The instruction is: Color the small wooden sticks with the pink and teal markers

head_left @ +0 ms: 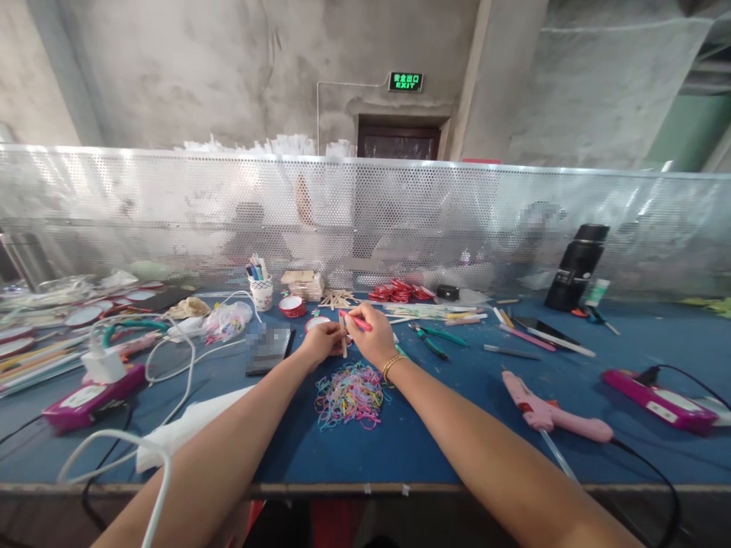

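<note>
My left hand (324,342) pinches a flat wooden stick (344,341), which stands nearly upright between my two hands. In my right hand (372,336) is a red marker pen (359,323), its tip end close to the top of the stick. A gold bracelet (393,367) circles my right wrist. On the blue table just below both hands lies a loose heap of coloured rubber bands (352,396). Partly hidden behind my left hand is a round white disc with a red rim (315,324).
Green-handled pliers (437,339), a pink glue gun (551,411) and a black bottle (576,268) are to the right. A black phone-like slab (269,350), a pen cup (261,291) and a purple power strip (94,397) with white cables stand left. A perforated metal screen (411,221) borders the back.
</note>
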The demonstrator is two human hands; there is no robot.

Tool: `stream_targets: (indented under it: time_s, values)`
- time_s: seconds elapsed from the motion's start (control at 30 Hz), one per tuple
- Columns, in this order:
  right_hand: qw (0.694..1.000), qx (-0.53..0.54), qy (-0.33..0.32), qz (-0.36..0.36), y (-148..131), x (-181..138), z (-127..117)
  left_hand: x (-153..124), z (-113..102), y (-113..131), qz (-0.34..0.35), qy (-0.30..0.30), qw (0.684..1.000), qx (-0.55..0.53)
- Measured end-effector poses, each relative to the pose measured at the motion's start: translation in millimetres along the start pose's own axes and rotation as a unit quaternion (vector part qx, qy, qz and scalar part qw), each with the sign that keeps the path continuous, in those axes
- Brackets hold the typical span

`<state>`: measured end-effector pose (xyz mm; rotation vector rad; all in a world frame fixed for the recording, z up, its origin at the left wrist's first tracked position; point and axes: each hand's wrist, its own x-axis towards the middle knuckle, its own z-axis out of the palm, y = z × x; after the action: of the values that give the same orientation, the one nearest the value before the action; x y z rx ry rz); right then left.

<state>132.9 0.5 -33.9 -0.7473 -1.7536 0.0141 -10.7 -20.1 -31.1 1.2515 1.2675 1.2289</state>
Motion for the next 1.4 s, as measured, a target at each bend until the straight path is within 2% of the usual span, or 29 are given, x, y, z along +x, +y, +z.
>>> stream_targets:
  time_s: [0.17,0.37,0.53,0.7,0.9,1.07,1.27,1.4]
  values:
    - [1.0,-0.011,0.025,0.01,0.1,0.4,-0.3,0.4,-0.1,-0.4,-0.004,0.003,1.0,0.007]
    - [1.0,0.001,-0.004,-0.001,-1.8,-0.1,-0.7,0.2,-1.1,-1.8,0.008,-0.001,1.0,0.002]
    - [1.0,-0.005,0.018,0.015,-1.5,0.6,-1.1,0.8,-1.4,-1.9,0.007,-0.005,1.0,-0.001]
    - [1.0,0.005,0.004,0.001,-1.1,0.5,-0.6,0.6,-1.7,-2.3,0.012,-0.015,1.0,-0.006]
    - [1.0,-0.007,0.023,0.017,-1.5,0.7,-2.6,0.8,-1.6,-1.7,-0.001,-0.008,1.0,0.008]
    - [1.0,-0.012,0.004,0.002,-3.2,-0.5,-2.2,-0.9,-1.5,-0.7,0.012,-0.012,1.0,0.003]
    - [0.999,-0.021,0.011,0.024,-1.5,-0.1,-2.7,0.7,-1.8,-2.7,0.003,-0.01,1.0,0.006]
    - [1.0,-0.014,-0.008,0.005,-3.2,-0.4,-2.6,0.7,-1.8,-3.1,0.013,-0.012,1.0,0.0]
